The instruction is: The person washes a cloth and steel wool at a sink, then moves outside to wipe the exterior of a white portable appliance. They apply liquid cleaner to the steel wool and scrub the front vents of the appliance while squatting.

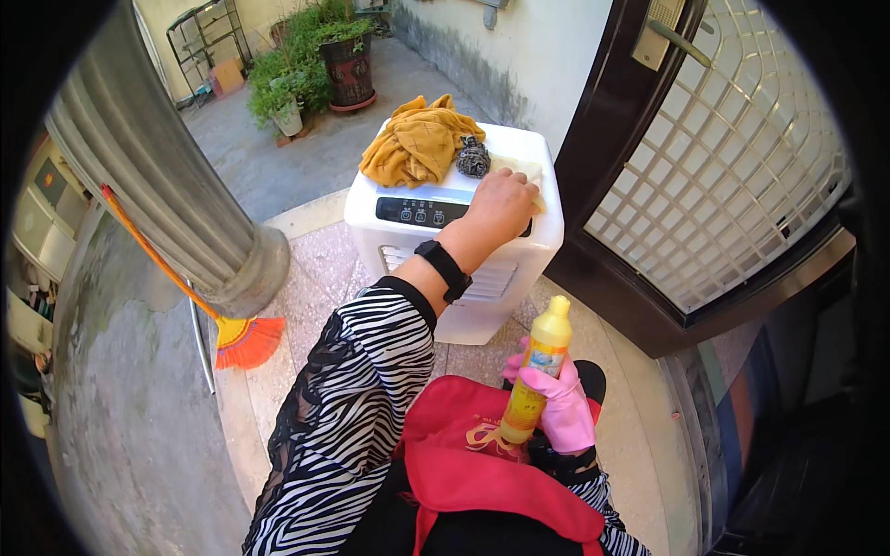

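Observation:
Before me stands a white portable air cooler (466, 316) with a black control panel (424, 212) and front louvres. My left hand (502, 205), bare with a black watch on the wrist, grips a pale yellow cloth (518, 167) at the right side of its top. The fingers hide part of this cloth. Beside it lie a dark grey scouring pad (473, 157) and a crumpled mustard-yellow cloth (417, 142). In a pink rubber glove, my right hand (560, 399) holds a yellow capped squeeze bottle (539, 368), tilted slightly, over my red apron (480, 479).
An orange broom (243, 337) leans at a fluted column (174, 153) on the left, near a thin metal pole (201, 347). A dark-framed door (695, 194) with a metal grille stands close on the right. Potted plants (348, 69) and a rack (208, 42) are farther back.

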`<state>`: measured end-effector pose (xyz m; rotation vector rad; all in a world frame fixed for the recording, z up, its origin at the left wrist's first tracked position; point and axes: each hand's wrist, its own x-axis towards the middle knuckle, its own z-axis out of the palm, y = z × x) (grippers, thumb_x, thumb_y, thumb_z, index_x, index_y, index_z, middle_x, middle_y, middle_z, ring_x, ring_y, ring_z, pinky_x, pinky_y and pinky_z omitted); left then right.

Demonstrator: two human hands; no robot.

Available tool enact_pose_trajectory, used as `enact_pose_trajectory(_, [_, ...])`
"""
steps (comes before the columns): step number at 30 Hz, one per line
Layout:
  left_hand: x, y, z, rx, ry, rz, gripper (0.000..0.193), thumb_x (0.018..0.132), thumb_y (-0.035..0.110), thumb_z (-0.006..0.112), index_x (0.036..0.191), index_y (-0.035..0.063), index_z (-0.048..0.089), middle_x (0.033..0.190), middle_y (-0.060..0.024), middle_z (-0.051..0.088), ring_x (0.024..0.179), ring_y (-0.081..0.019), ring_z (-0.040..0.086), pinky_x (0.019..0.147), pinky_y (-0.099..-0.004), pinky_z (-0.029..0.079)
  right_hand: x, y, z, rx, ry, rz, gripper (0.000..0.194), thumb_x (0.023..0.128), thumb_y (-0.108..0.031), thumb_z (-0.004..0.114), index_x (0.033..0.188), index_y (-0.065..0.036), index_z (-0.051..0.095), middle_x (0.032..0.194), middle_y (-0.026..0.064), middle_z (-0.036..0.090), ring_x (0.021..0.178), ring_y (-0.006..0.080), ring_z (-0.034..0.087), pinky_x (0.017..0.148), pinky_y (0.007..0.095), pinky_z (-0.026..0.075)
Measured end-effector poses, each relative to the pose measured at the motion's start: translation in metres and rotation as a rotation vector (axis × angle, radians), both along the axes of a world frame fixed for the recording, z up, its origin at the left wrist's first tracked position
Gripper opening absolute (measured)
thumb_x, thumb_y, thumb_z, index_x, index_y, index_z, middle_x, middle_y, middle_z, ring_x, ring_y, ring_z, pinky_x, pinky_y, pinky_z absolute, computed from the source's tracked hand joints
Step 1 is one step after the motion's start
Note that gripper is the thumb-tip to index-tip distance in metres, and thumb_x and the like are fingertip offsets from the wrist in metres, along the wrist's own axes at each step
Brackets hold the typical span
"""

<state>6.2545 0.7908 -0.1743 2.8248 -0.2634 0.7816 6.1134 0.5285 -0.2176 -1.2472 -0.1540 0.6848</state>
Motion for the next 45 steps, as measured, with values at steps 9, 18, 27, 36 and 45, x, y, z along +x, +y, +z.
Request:
enact_pose_trajectory(9, [0.003,0.046,0.023,-0.111,-0.181,0.302,0.037,0.084,0.002,0.065,0.12,0.0066,0.069,0.12,-0.0168,0.065,0.112,-0.0386,0.063,0.095,-0.0465,0.051,0.004,0.006,0.0,-0.082,-0.09,0.028,0.053,0.086,-0.021,0.081,0.129,-0.005,0.055,0.111,0.0069,0.068,0.102,0.0176,0.066,0.094,0.0319,0.052])
enact_pose_trajectory(18, [-0.016,0.065,0.023,-0.454,-0.341,0.184,0.023,0.081,-0.002,0.065,0.103,0.0062,0.063,0.096,-0.0164,0.068,0.098,-0.0364,0.068,0.088,-0.0429,0.054,0.001,0.016,0.009,-0.129,-0.134,0.069,0.054,0.086,-0.021,0.082,0.13,-0.005,0.055,0.111,0.0044,0.067,0.101,0.0146,0.064,0.092,0.0306,0.052])
enact_pose_trajectory(27, [-0.188,0.015,-0.095,-1.834,-0.088,-0.071,0.058,0.085,-0.012,0.062,0.142,-0.0011,0.052,0.12,-0.0123,0.066,0.11,-0.0198,0.066,0.098,-0.033,0.053,0.011,0.019,0.014,-0.461,-0.373,0.125,0.062,0.082,-0.023,0.083,0.132,0.0,0.055,0.112,0.0072,0.066,0.1,0.017,0.063,0.091,0.0305,0.051])
enact_pose_trajectory(36, [-0.207,0.017,-0.176,-2.16,0.042,-0.015,0.041,0.091,-0.004,0.064,0.129,0.0021,0.051,0.12,-0.0142,0.067,0.104,-0.0257,0.069,0.094,-0.0436,0.057,0.016,0.05,0.034,-0.596,-0.426,0.293,0.084,0.084,-0.032,0.086,0.149,-0.001,0.044,0.124,0.0084,0.062,0.11,0.0184,0.061,0.099,0.0304,0.048])
enact_pose_trajectory(45, [-0.173,0.01,-0.154,-2.322,0.097,-0.307,0.068,0.095,-0.007,0.056,0.157,0.0041,0.029,0.141,-0.0223,0.055,0.119,-0.0367,0.066,0.101,-0.046,0.056,0.036,0.068,0.073,-0.939,-0.786,0.468,0.081,0.085,-0.024,0.083,0.152,-0.003,0.042,0.127,0.0153,0.065,0.112,0.0233,0.066,0.099,0.0337,0.051])
